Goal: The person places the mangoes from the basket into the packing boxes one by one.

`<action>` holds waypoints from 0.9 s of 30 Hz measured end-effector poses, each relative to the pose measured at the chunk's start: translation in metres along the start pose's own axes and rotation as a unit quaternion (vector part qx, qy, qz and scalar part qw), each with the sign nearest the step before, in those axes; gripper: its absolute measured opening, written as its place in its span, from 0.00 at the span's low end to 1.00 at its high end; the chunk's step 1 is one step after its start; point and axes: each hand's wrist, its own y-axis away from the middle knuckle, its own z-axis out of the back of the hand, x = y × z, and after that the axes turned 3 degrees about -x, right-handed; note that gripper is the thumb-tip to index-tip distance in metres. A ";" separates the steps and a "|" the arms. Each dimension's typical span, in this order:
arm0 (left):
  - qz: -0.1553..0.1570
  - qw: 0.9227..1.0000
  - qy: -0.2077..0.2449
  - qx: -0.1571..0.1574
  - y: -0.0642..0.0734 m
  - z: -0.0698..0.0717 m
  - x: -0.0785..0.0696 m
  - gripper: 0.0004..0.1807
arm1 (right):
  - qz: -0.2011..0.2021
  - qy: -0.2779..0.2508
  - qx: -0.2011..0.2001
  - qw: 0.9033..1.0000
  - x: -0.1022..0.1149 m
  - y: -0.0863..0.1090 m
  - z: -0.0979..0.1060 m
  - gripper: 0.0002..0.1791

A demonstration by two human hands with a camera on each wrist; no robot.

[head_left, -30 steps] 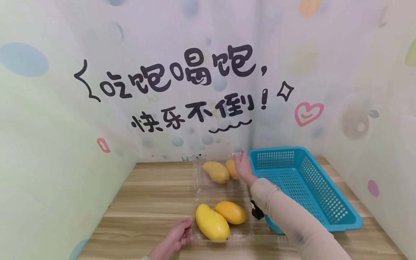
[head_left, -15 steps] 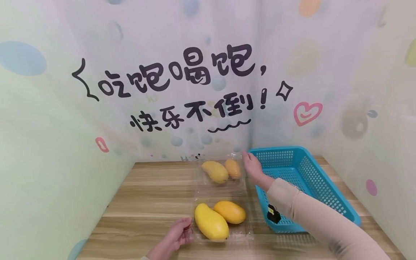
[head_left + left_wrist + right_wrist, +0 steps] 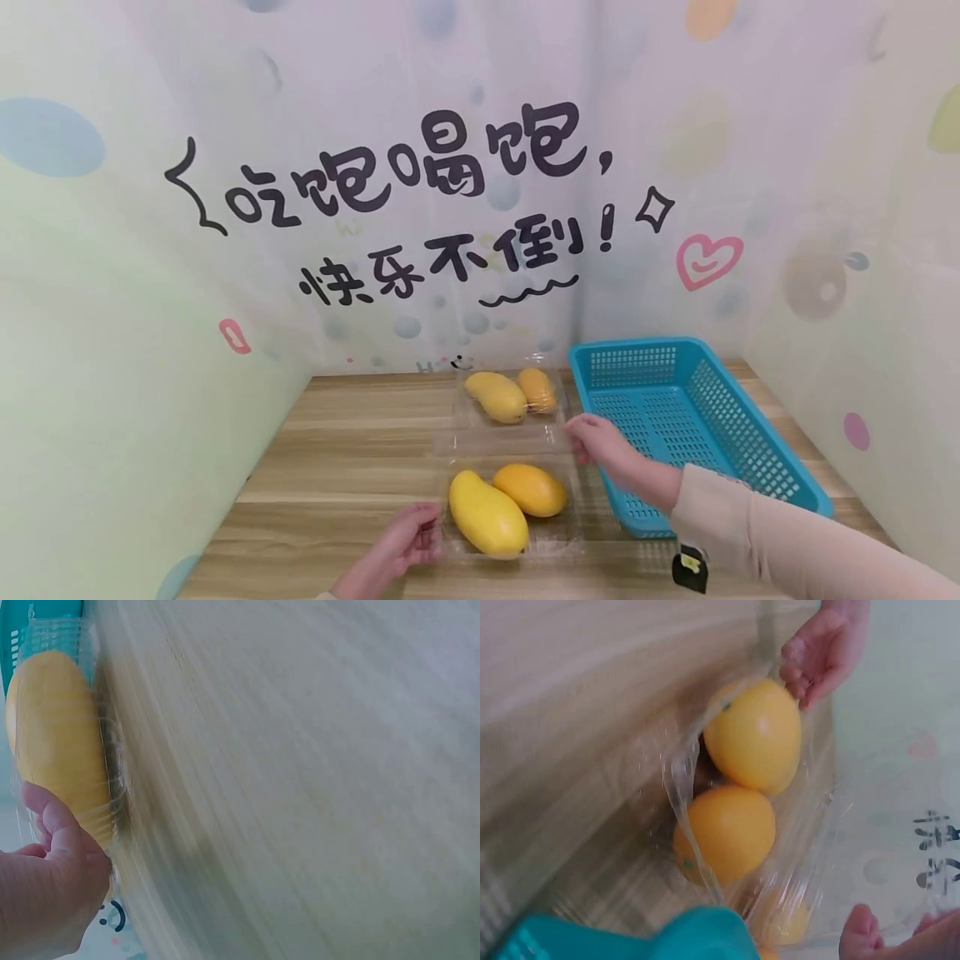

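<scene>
A clear plastic clamshell box [image 3: 551, 546] holds two yellow mangoes, a long mango [image 3: 487, 512] and a smaller mango [image 3: 531, 490]. My left hand [image 3: 405, 542] holds the box at its left side, thumb against the plastic in the left wrist view. The raised clear lid [image 3: 495, 442] spans the box's far side. At its right edge, my right hand [image 3: 611, 450] pinches it with bent fingers. Farther back, a second pair of mangoes [image 3: 497, 397] shows behind clear plastic. In the right wrist view, the lid edge curves beside the front mangoes [image 3: 754, 735].
A blue perforated basket [image 3: 780, 475] stands to the right, close beside my right forearm. The wood-grain table [image 3: 337, 450] meets a printed backdrop [image 3: 480, 250] with large dark lettering at the rear and pale side walls.
My right hand has come from the far top corner down towards me, and the lid panel has lowered with it. My left hand stays at the box's left side.
</scene>
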 end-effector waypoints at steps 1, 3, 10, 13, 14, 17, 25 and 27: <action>-0.001 1.000 0.000 0.003 0.000 0.001 0.000 0.11 | -0.001 -0.003 0.012 1.000 -0.004 0.004 0.001 0.07; 0.000 1.000 -0.002 0.007 0.001 0.002 -0.001 0.10 | -0.006 0.000 0.029 1.000 -0.011 0.011 0.001 0.08; 0.019 1.000 -0.002 0.011 0.000 0.004 -0.005 0.10 | -0.032 0.018 0.052 0.998 -0.030 0.027 -0.002 0.13; 0.024 1.000 0.003 0.012 0.001 0.004 -0.007 0.12 | -0.039 0.020 0.042 0.998 -0.035 0.031 -0.005 0.14; 0.023 1.000 0.003 0.015 0.001 0.004 -0.007 0.12 | -0.036 0.023 0.040 0.998 -0.037 0.032 -0.006 0.14; 0.019 0.999 0.002 0.026 0.001 0.005 -0.007 0.14 | -0.027 0.037 0.030 0.998 -0.044 0.036 -0.012 0.14; 0.007 0.999 -0.008 0.053 -0.001 0.007 -0.003 0.09 | 0.041 0.080 0.029 0.995 -0.070 0.039 -0.021 0.21; -0.001 0.998 -0.012 0.063 0.000 0.008 -0.001 0.08 | 0.070 0.098 0.031 0.992 -0.077 0.039 -0.023 0.22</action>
